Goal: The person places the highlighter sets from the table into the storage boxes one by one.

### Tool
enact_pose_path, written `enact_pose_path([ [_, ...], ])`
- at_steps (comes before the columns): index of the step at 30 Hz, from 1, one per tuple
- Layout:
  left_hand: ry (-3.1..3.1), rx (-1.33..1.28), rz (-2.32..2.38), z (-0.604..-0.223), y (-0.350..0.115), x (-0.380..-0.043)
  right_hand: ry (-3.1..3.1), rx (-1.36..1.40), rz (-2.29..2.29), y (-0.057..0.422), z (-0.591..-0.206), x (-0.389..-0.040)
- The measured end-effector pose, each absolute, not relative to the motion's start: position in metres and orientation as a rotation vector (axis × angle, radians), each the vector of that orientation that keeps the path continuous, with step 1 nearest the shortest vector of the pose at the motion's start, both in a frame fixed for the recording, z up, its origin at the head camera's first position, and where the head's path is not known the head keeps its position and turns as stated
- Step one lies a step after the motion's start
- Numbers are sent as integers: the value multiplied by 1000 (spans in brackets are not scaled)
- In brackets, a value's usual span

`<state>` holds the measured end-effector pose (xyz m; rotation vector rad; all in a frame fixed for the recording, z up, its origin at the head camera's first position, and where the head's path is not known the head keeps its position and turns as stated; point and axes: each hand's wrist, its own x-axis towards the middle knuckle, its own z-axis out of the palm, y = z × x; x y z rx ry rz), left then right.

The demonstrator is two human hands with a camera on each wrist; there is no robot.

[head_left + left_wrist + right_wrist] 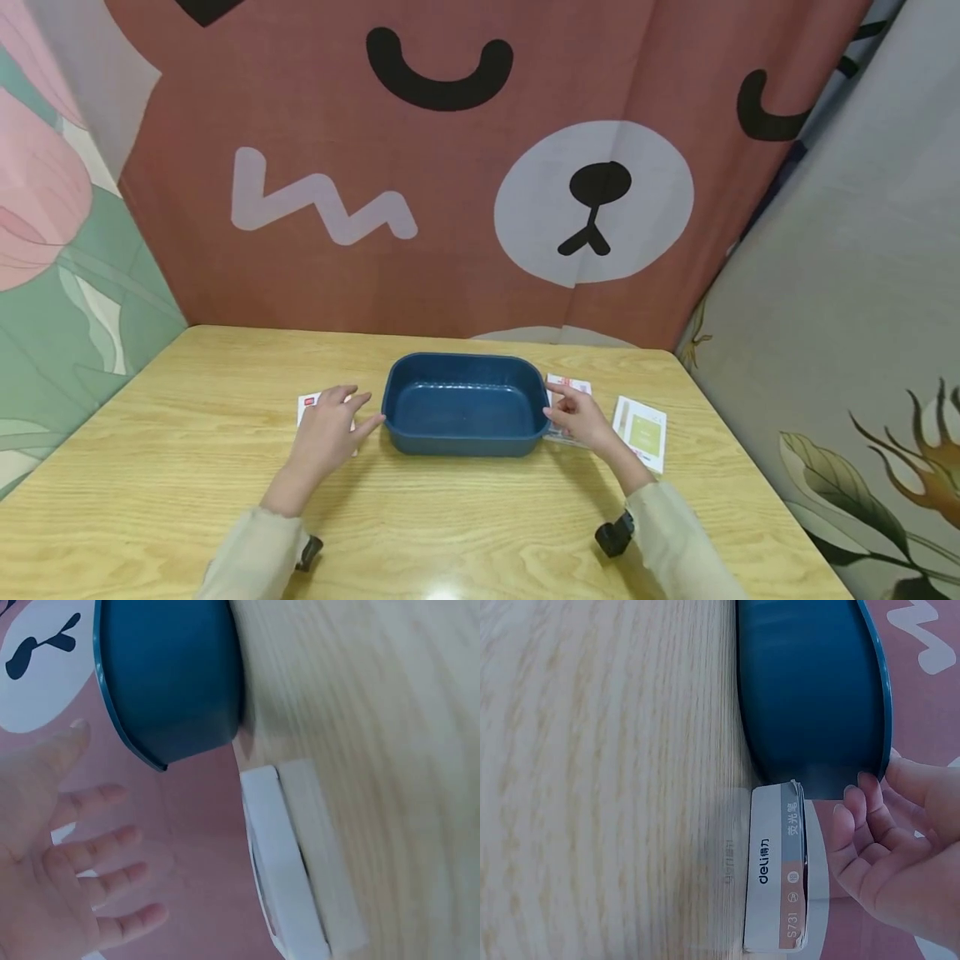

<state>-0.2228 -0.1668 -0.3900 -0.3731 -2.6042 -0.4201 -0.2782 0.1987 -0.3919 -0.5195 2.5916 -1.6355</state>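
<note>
An empty dark blue rectangular basin (465, 446) with rounded corners stands on the wooden table. At its right end, my right hand (581, 421) has thumb and curled fingers at the rim, seeming to pinch it; in the right wrist view the fingertips (868, 778) meet the basin's outer wall (810, 697). My left hand (326, 433) is beside the left end with its fingers spread. In the left wrist view this hand (60, 855) holds nothing, and its thumb appears apart from the basin (172, 675).
Under or behind my left hand lies a white box (306, 403). A deli highlighter box (776, 870) lies beside the basin below my right hand. Farther right is a white box with a yellow-green panel (641, 433). A bear-print curtain (450, 283) hangs behind the table (465, 525).
</note>
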Motion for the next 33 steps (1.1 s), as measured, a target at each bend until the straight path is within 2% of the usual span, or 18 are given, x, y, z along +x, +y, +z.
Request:
enact_pose_path([
  [20,-2905,-82,-370,-394,-185,-215,2556,-477,-1662,199,-394,-278],
  [33,-3085,115,-449,-387,-187,-224,2554,-499,-1648,198,-392,-278],
])
